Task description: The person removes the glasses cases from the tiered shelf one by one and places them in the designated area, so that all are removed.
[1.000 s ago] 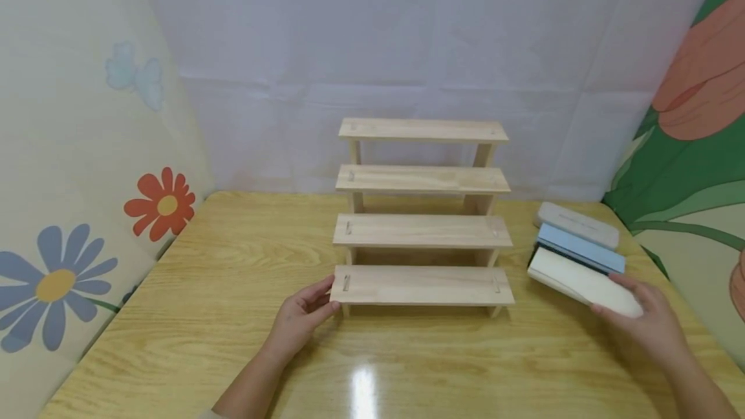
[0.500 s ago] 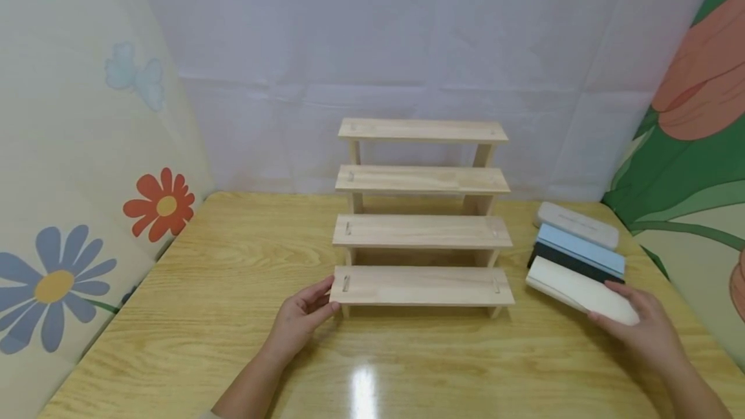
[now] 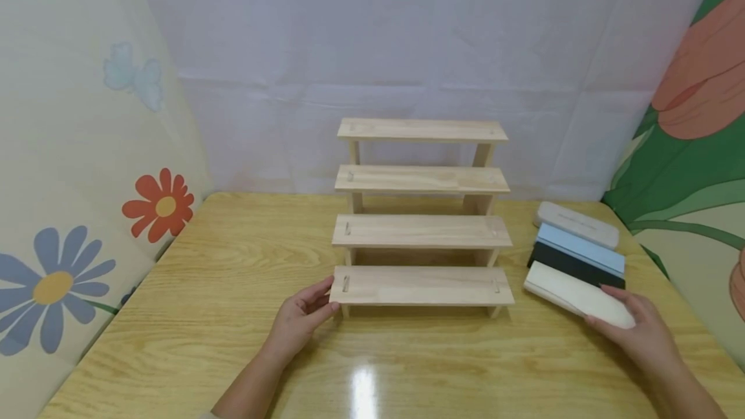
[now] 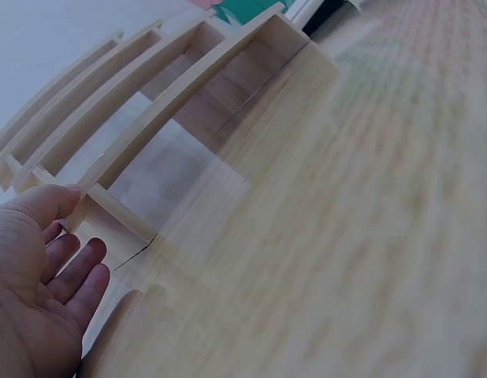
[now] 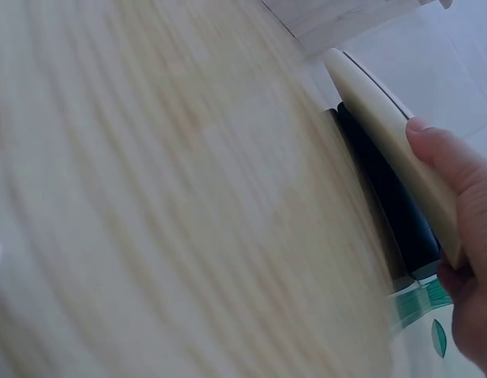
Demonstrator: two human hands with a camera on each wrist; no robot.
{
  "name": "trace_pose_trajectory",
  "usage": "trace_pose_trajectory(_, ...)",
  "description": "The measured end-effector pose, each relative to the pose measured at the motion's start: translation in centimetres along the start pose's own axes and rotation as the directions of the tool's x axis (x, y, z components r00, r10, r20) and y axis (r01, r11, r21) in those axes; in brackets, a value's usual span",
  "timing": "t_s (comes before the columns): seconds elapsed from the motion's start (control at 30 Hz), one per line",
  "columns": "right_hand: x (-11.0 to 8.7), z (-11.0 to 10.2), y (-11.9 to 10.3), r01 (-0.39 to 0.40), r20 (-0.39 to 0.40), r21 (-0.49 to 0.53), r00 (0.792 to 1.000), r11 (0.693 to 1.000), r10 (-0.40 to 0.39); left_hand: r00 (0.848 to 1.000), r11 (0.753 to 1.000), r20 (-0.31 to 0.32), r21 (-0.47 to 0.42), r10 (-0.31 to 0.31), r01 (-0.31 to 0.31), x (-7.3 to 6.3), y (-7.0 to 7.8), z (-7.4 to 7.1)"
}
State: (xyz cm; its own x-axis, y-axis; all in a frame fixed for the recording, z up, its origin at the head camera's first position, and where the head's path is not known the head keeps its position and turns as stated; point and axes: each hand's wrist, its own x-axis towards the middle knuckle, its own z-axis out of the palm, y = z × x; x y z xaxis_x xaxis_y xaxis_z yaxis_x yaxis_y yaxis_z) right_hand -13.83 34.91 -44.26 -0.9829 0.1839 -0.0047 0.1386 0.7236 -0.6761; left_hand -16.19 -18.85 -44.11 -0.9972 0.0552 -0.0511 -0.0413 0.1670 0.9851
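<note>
A four-tier... a stepped wooden display rack [image 3: 421,284] stands mid-table with bare shelves. At the left end of its lowest shelf, my left hand [image 3: 304,315] holds the board between thumb and forefinger; in the left wrist view the other fingers of this hand [image 4: 39,276] hang loosely below the thumb. My right hand [image 3: 640,328] pinches the near right end of a white glasses case [image 3: 573,293], thumb on the front side. In the right wrist view, the white case [image 5: 393,134] is tilted above a black case [image 5: 393,205].
Behind the white case lie a black case [image 3: 573,266], a light blue case [image 3: 582,249] and a grey glasses case [image 3: 576,225], lined up on the wood-grain table [image 3: 244,244]. A white cloth backdrop [image 3: 291,128] rises behind, and flowered panels flank the table.
My right hand has drawn the white case toward me and slightly left, so more of the black case shows. The left hand has stayed at the rack.
</note>
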Motion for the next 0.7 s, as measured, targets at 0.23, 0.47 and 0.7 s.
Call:
trace_pose_trajectory(0.23,-0.04,0.30,0.31,0.042,0.005,-0.033,0.999,0.999,-0.042,1.000,1.000,-0.009,0.004,-0.004,0.004,-0.07,0.03,0.05)
trace_pose_trajectory(0.47,-0.18,0.74,0.76,0.055,-0.010,-0.037,0.998,0.998,-0.056,1.000,1.000,-0.007,-0.001,0.000,0.000,-0.10,0.14,0.06)
trace_pose_trajectory(0.7,-0.13,0.93,0.89,0.099,-0.022,-0.099,0.995,0.990,-0.101,1.000,1.000,-0.001,-0.004,0.005,-0.005,-0.06,0.17,0.07)
